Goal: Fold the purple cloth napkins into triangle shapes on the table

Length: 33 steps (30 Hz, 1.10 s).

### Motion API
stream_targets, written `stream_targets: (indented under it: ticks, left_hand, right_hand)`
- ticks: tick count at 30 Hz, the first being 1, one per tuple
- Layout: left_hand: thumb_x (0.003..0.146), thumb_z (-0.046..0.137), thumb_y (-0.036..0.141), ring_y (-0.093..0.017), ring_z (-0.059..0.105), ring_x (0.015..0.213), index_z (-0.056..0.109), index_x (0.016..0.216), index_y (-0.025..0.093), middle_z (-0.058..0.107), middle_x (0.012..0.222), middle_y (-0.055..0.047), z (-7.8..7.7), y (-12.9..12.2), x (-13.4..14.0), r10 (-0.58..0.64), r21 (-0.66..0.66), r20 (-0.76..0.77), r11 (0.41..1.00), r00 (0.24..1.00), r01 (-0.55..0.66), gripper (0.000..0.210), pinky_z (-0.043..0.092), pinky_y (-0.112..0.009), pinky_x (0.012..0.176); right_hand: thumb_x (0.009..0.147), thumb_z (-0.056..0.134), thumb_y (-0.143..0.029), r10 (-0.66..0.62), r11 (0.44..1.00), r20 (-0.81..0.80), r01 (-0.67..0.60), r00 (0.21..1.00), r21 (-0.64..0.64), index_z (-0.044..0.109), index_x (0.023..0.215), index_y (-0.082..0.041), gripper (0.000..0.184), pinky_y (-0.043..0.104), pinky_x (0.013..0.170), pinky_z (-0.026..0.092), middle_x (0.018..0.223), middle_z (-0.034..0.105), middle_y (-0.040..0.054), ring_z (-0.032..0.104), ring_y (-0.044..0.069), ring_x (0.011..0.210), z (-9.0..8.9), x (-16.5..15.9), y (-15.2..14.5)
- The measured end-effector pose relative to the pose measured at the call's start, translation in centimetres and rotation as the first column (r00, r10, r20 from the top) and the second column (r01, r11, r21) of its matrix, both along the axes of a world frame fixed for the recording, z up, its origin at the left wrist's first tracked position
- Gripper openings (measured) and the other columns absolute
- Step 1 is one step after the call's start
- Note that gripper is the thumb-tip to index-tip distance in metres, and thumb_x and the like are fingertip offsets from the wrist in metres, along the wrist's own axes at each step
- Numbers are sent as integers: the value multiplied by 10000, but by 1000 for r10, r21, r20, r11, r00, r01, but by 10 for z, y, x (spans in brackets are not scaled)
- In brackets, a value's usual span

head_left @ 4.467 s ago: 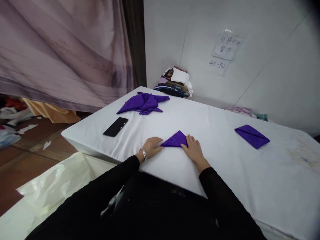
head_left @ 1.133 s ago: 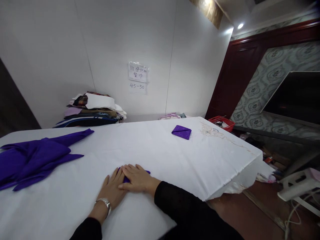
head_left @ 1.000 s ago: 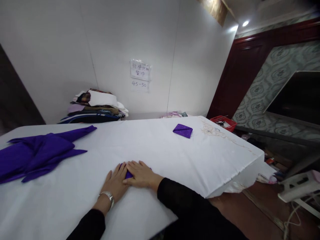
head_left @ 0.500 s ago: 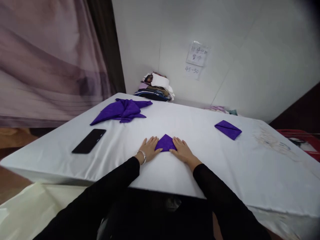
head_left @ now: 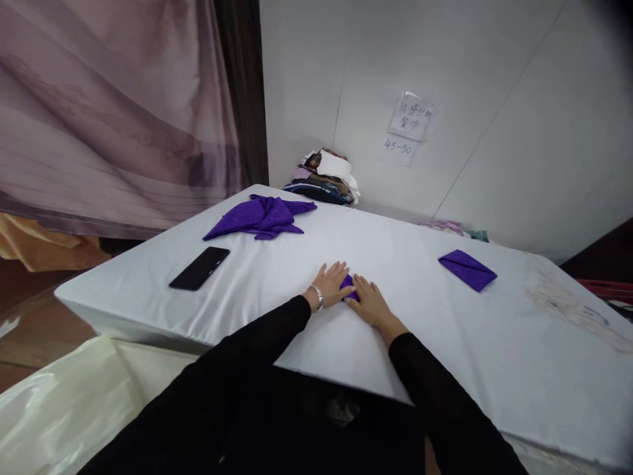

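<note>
Two broad surfaces take up most of the view: a pale wall (head_left: 445, 53) and, in front of it, a table (head_left: 395, 251) covered in white cloth, with faint embroidery (head_left: 568, 307) near its right end. A mauve curtain (head_left: 113, 119) hangs at the left, beyond the table. Pale, glossy sheeting (head_left: 79, 396) lies at the lower left, below the table's near edge. A black left sleeve (head_left: 237, 356) and right sleeve (head_left: 445, 402) reach in from the bottom.

Against the wall, just past the table's far edge, sits a pile of clothes (head_left: 329, 177). In front of it, on the tabletop, lies a crumpled purple cloth (head_left: 267, 216). Handwritten paper sheets (head_left: 410, 117) are stuck to the wall, the lower one reading "45-50". Toward the right lies a folded purple cloth (head_left: 467, 269), flat and four-sided, well apart from the hands. A black phone (head_left: 200, 268) rests at the left, nearer than the crumpled cloth.

The left hand (head_left: 332, 282) and right hand (head_left: 370, 301) angle toward each other near the table's front edge, fingers stretched out and laid flat. Between and partly under them, on the table, is a small purple piece (head_left: 347, 280) of cloth; only a patch shows, so its full shape cannot be told. A silvery band (head_left: 317, 295) circles the left wrist.
</note>
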<state>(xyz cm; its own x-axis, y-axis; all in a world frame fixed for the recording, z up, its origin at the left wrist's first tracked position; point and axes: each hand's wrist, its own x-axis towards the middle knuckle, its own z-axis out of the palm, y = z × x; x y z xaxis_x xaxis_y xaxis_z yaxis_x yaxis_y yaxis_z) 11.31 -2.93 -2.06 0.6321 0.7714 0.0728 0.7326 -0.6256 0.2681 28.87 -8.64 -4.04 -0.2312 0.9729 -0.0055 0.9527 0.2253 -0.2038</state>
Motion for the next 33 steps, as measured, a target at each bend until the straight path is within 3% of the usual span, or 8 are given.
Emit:
stream_targets:
  ticks: [6, 11, 15, 18, 22, 26, 33]
  left_hand:
    - [840, 189, 658, -228, 98, 1388, 249, 1412, 175, 204, 1505, -86, -24, 4, 11, -16, -10, -62, 1000, 998, 15, 752, 91, -501, 1102]
    - [841, 179, 655, -246, 92, 1387, 240, 1417, 167, 191, 1508, -88, -25, 6, 10, -26, 0, -80, 1000, 996, 26, 756, 87, -509, 1099]
    - [846, 189, 642, -259, 88, 1387, 229, 1422, 172, 188, 1510, -85, -25, 6, 12, -19, -9, -80, 1000, 997, 19, 745, 87, -508, 1098]
    - [855, 201, 616, -256, 91, 1387, 214, 1427, 168, 184, 1510, -88, -24, 5, 11, -22, -4, -83, 1000, 996, 22, 727, 88, -514, 1097]
    - [864, 326, 478, -274, 65, 1389, 197, 1433, 202, 155, 1518, -79, -22, 4, 9, -57, 24, -163, 998, 985, 61, 646, 81, -541, 1085]
    - [843, 388, 443, -327, 57, 1380, 252, 1420, 174, 147, 1519, -90, -21, 4, 8, -90, 59, -219, 993, 972, 105, 651, 26, -517, 1090]
    - [867, 308, 381, -261, 45, 1391, 141, 1446, 215, 156, 1519, -68, -24, 6, 10, -46, 21, -189, 998, 981, 51, 625, 75, -533, 1084]
  right_hand:
    - [862, 276, -612, -1, 1000, 15, 1, 1000, -2, 144, 1451, -159, 755, 418, 1102, 84, 1511, 149, 65, 93, 210, 1387, -2, 5, -3]
    - [883, 231, -591, -26, 999, 28, 27, 999, -27, 140, 1453, -165, 718, 419, 1104, 72, 1508, 158, 70, 99, 206, 1387, -2, 26, -17]
    - [896, 164, -582, -131, 988, 5, 131, 991, -83, 152, 1449, -145, 705, 446, 1097, 67, 1507, 160, 91, 91, 222, 1387, 11, 36, -23]
    - [887, 160, -608, -149, 989, -32, 149, 988, -2, 124, 1453, -147, 731, 460, 1094, 15, 1517, 102, 88, 34, 231, 1391, 29, 18, -15]
    - [888, 181, -613, 46, 996, -110, -37, 993, 79, 133, 1451, -157, 726, 442, 1096, -30, 1515, 125, 82, 22, 217, 1392, 41, -36, 5]
    - [901, 162, -594, 116, 993, -226, -112, 967, 34, 172, 1441, -130, 712, 430, 1098, 28, 1505, 167, 104, 58, 217, 1389, 31, -65, 22]
    - [877, 188, -638, 31, 999, -257, -37, 966, -19, 118, 1451, -134, 768, 404, 1104, 66, 1516, 115, 88, 62, 203, 1390, 11, -36, 21]
